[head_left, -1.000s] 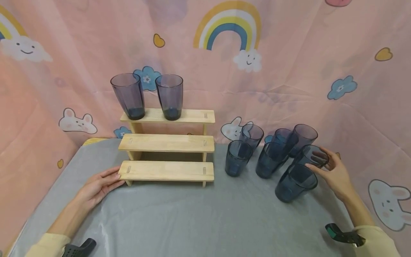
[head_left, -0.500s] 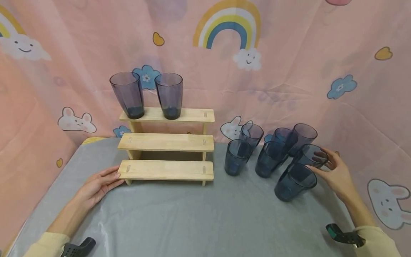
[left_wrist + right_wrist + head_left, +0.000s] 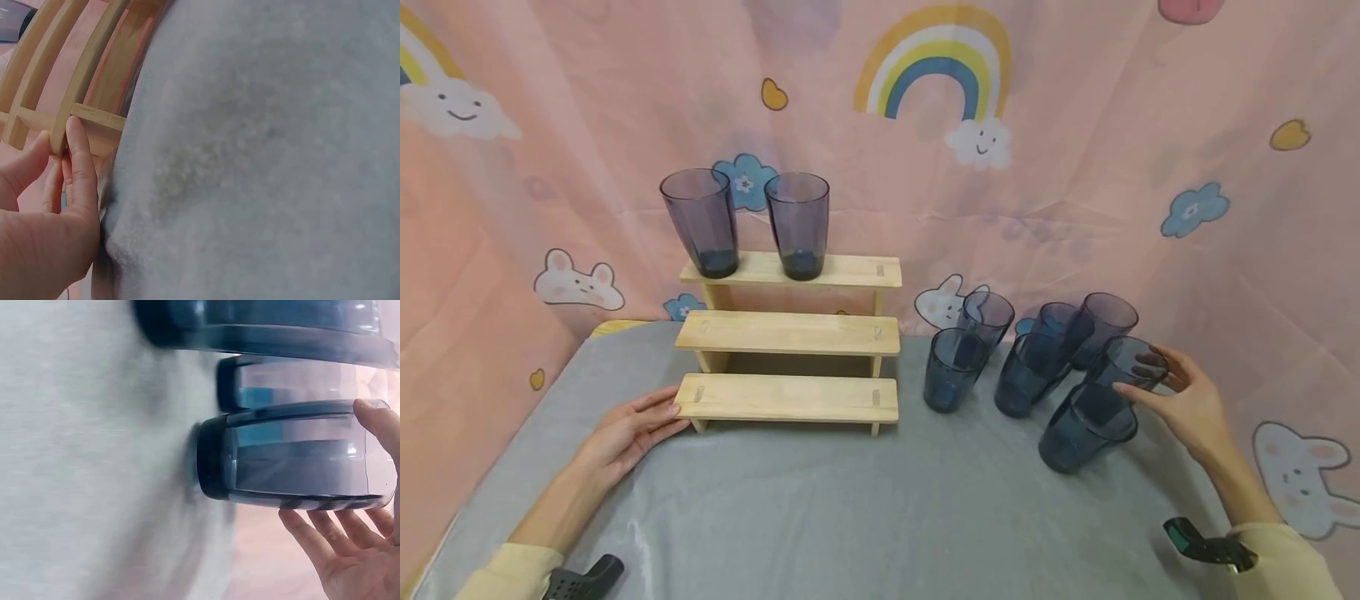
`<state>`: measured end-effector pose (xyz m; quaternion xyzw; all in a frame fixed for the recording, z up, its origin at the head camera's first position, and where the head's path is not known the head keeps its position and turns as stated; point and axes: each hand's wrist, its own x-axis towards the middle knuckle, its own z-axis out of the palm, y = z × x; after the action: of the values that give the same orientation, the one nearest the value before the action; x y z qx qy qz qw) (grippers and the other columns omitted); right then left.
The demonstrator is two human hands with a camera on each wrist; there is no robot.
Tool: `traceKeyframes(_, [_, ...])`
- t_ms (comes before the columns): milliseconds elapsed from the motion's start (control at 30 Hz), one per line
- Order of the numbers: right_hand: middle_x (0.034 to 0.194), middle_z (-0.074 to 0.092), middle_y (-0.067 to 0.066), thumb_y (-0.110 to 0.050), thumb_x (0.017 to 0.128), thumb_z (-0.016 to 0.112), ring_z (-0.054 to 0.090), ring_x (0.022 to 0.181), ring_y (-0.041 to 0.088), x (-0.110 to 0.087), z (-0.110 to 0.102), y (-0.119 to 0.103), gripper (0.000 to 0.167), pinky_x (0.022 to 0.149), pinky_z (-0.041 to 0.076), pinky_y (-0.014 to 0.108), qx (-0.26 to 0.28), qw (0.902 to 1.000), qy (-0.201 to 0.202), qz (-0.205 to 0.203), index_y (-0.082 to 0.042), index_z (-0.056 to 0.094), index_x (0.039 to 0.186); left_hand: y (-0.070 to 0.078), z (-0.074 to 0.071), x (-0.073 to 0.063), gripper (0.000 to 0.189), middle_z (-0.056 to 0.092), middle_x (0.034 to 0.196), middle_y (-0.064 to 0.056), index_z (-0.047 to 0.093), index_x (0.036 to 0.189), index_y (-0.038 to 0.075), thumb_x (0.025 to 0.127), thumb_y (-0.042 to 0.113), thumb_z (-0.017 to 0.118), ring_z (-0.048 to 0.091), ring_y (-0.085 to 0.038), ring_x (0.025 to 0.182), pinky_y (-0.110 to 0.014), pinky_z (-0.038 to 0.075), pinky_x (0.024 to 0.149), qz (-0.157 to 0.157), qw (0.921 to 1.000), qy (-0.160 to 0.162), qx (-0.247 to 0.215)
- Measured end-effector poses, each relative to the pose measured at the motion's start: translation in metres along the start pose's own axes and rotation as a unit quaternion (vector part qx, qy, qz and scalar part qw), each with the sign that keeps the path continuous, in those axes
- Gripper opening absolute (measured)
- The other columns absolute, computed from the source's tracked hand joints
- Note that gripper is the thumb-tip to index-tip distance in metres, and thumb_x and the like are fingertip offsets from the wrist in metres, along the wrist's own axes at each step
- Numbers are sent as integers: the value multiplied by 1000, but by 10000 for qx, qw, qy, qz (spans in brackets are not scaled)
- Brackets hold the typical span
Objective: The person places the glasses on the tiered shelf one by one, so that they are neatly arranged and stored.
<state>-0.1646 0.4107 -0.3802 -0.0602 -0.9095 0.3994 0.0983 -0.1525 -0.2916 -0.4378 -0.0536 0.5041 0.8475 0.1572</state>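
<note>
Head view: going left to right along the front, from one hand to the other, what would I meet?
Left hand → three-tier wooden stand → left front tumbler → middle front tumbler → nearest tumbler → right hand.

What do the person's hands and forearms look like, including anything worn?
The left hand and right hand are ungloved. The left sleeve and right sleeve are pale yellow. Beside each shows a curved black device; the right one carries a green patch.
</note>
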Motion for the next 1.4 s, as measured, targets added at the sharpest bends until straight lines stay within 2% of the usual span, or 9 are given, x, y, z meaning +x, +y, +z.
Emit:
traceKeyframes(67, [153, 29, 29, -35, 89, 75, 27, 135, 56, 3, -4, -5, 89, 106, 24, 74, -36, 10000, 73, -4, -13, 22, 157, 0, 1, 0, 27, 65, 110, 7, 70, 105, 19, 97, -3, 58, 66, -13, 101, -31, 57, 92, 37, 9999, 54, 110])
traceKeyframes(167, [148, 43, 13, -35, 88, 75, 36, 136, 43, 8, -11, -17, 86, 112, 39, 42, -162, 9995, 239, -146, -16, 26, 156, 0, 1, -1, 27, 65, 110, 8, 71, 105, 20, 96, -3, 59, 66, -12, 100, -31, 56, 92, 69, 9998, 94, 151])
traceKeyframes(300, [123, 53, -14, -33, 87, 77, 47, 127, 19, 14, -23, -35, 82, 82, 41, 1, -268, 9981, 360, -410, -20, 32, 154, -1, -2, -2, 30, 66, 110, 8, 73, 104, 20, 97, -4, 56, 67, -12, 100, -30, 57, 91, 61, 10000, 50, 34])
traceKeyframes(400, [116, 51, -22, -31, 86, 78, 48, 120, 9, 18, -31, -48, 80, 71, 42, 2, -260, 9975, 436, -501, -21, 35, 153, -2, -4, -1, 31, 65, 111, 8, 72, 105, 21, 98, -4, 54, 66, -12, 101, -30, 57, 91, 87, 10000, -42, 14])
traceKeyframes(533, [117, 51, -24, -34, 87, 76, 46, 127, 14, 23, -38, -66, 79, 93, 47, 20, -292, 9976, 444, -434, -24, 34, 153, -4, -5, 1, 31, 64, 111, 8, 70, 105, 21, 99, -4, 53, 66, -12, 102, -30, 57, 92, 131, 9999, -63, 52])
traceKeyframes(667, [119, 50, -25, -37, 88, 74, 39, 136, 25, 27, -43, -82, 78, 114, 34, 49, -277, 9983, 353, -376, -30, 32, 154, -5, -5, 1, 30, 64, 111, 8, 70, 105, 21, 98, -4, 54, 66, -13, 101, -30, 56, 92, 111, 9999, -20, 37])
traceKeyframes(1133, [124, 57, -11, -39, 85, 77, 40, 132, 41, 42, -34, -126, 76, 106, 35, 66, -298, 9965, 324, -707, -31, 38, 151, -3, -3, 1, 28, 54, 128, -2, 69, 105, 22, 99, -2, 55, 66, -12, 102, -30, 55, 94, 110, 9999, 3, 127])
traceKeyframes(1267, [125, 58, -6, -38, 85, 78, 44, 129, 40, 46, -24, -139, 77, 98, 48, 47, -291, 9956, 274, -846, -26, 40, 151, -4, -4, 2, 27, 22, 148, -19, 67, 106, 23, 99, -1, 55, 65, -11, 104, -30, 54, 96, 94, 9997, 90, 205])
traceKeyframes(1400, [126, 59, -3, -36, 84, 79, 48, 123, 35, 48, -14, -148, 75, 81, 46, 23, -209, 9944, 187, -1015, -25, 42, 149, -5, -5, 2, 28, 43, 136, -9, 68, 106, 23, 98, -1, 56, 65, -12, 103, -30, 55, 95, 105, 9997, 67, 201])
